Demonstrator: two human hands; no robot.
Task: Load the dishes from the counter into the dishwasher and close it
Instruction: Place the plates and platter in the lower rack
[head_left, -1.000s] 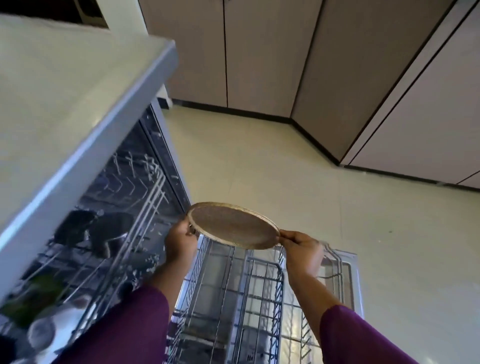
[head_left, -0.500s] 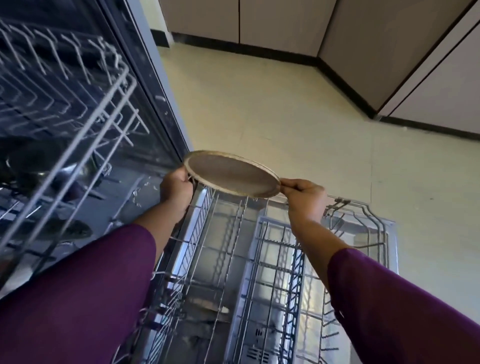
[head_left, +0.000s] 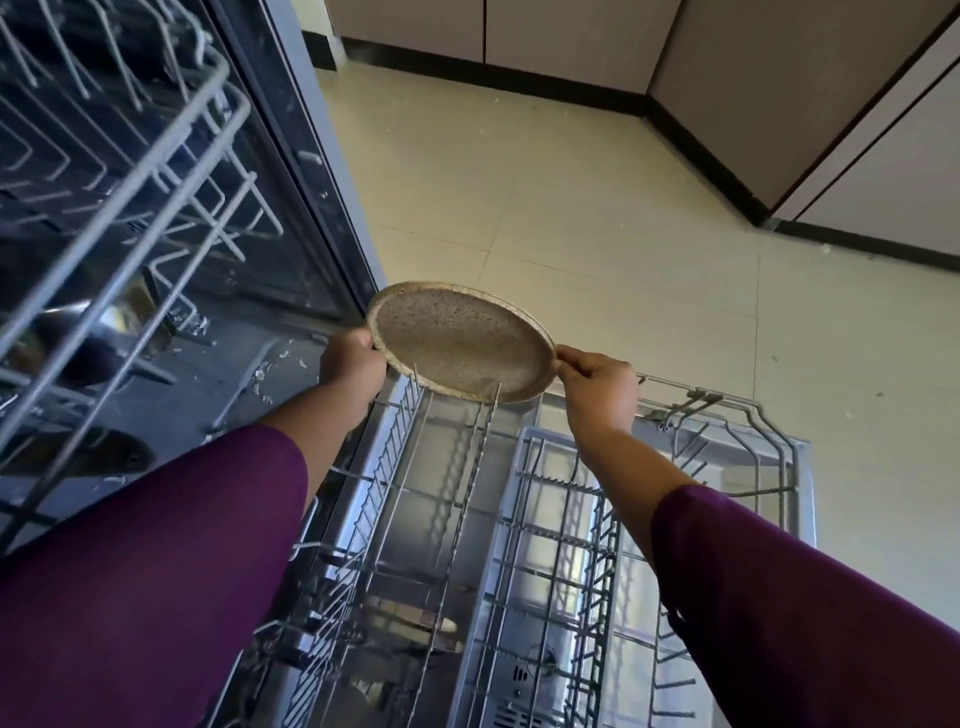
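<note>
The plate (head_left: 462, 343) is round, speckled grey-brown with a pale rim. It is held nearly flat over the far left end of the pulled-out lower rack (head_left: 769, 415). Two upright wire prongs (head_left: 497, 397) of that rack cross in front of the plate's near edge; whether they touch it cannot be told.

The left grip (head_left: 352, 364) clasps the plate's left edge with curled fingers. The right grip (head_left: 597, 384) pinches the right edge between thumb and fingertips. Both arms reach forward in purple sleeves (head_left: 156, 571).

The lower rack is grey wire and sits over the open dishwasher door (head_left: 804, 519), which lies flat beneath it. Near the bottom of the view something flat and pale (head_left: 415, 623) lies in the rack's left half, too blurred to name.

To the left and higher, the upper rack (head_left: 171, 150) juts out of the dishwasher, its prongs slanting up. Dark, shiny shapes (head_left: 78, 343) show through its wires, but what they are cannot be made out.

Beyond the plate is a pale tiled floor (head_left: 571, 208). Beige cabinets (head_left: 779, 78) with a black base strip run along the far side.
</note>
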